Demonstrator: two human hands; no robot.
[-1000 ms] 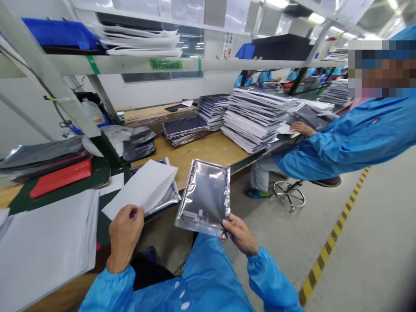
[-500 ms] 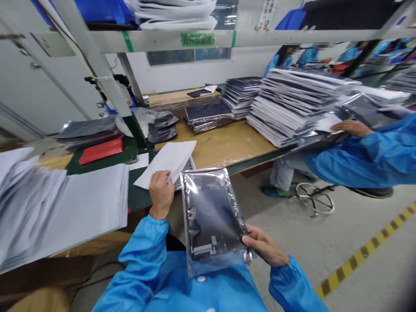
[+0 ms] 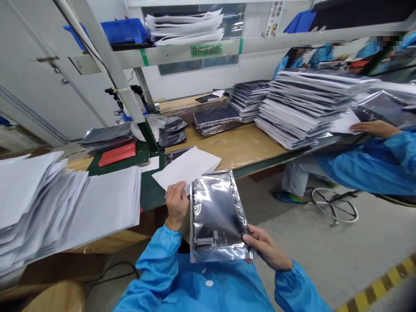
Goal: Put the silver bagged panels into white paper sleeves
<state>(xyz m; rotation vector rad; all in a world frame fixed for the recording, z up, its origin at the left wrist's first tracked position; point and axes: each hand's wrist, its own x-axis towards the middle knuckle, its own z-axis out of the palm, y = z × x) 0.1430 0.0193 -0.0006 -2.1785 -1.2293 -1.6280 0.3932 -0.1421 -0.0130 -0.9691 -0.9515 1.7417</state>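
My right hand (image 3: 268, 248) grips the lower right edge of a silver antistatic bag (image 3: 217, 216), which stands nearly upright in front of my chest. A dark flat item shows through the bag's film. My left hand (image 3: 177, 205) pinches the lower edge of a white paper sheet (image 3: 185, 169) just left of the bag. The bag's left edge overlaps the sheet's lower corner. Under the sheet, a dark foil packet (image 3: 175, 154) lies partly hidden on a green mat (image 3: 149, 195).
A thick white paper stack (image 3: 71, 203) lies at the left. A wooden workbench (image 3: 234, 147) carries tall stacks of bagged items (image 3: 302, 108), foil bags (image 3: 107, 136) and a red packet (image 3: 117, 154). A co-worker's hand (image 3: 375, 128) rests on the bench at the right.
My view has swung left, bringing the white stack further into view. My left hand and sheet have moved right, closer to the bag, which stands more upright.
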